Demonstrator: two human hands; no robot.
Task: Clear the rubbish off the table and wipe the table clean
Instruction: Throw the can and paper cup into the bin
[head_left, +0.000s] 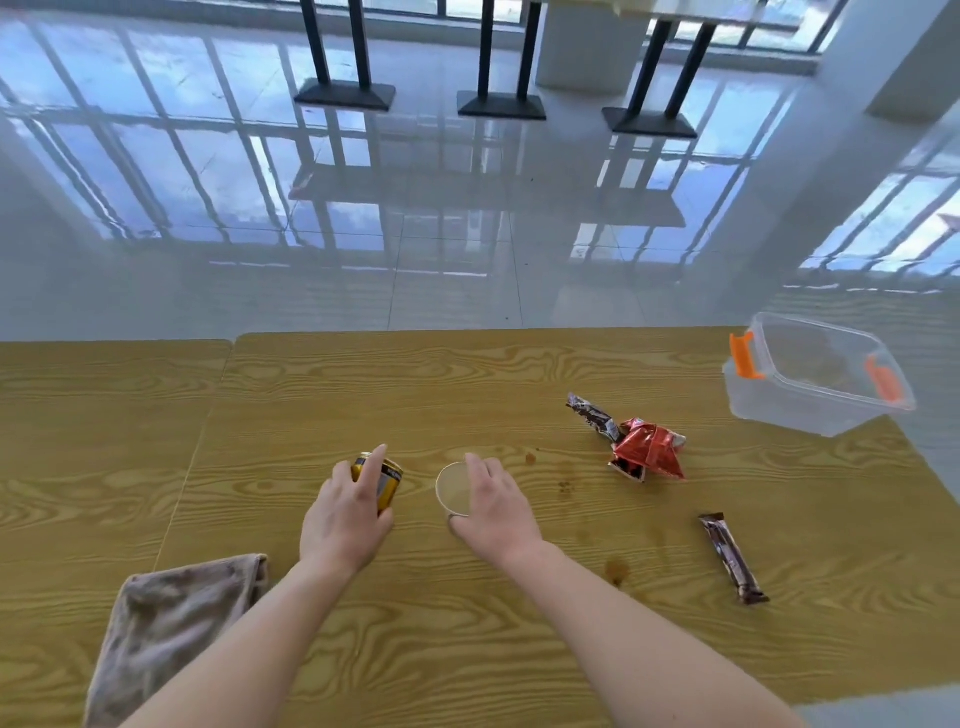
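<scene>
I'm watching both grips working side by side near the middle of the table (467, 649). My left hand (345, 519) is wrapping around the yellow can (385, 480), fingers curled over its near side, thumb tucked low; the can is leaning a little toward 1 o'clock, its top pointing away from me. I'm reading that as a closed hold, though whether it's lifting I can't tell. My right hand (493, 512) is curving around the clear plastic cup (453, 488), which is sitting at the hand's 9 o'clock with its round mouth facing up; the fingers are touching its right rim, half open, not fully closed around it.

Moving outward: at 2 o'clock from the right hand, the crumpled red wrapper (649, 454) is lying against a dark wrapper (592, 415). At 4 o'clock, another dark sachet (732, 558) is lying with its long axis running roughly 11 to 5. The right hand is clearly the nearer one for all three.

Farther out at 2 o'clock, the clear tub (815, 382) with orange clips is overhanging the table's far right corner, probably the rubbish's destination. The brown cloth (171, 629) is waiting at 7 o'clock of the left hand, and brown stains (617, 570) are dotting the table near the right forearm.
</scene>
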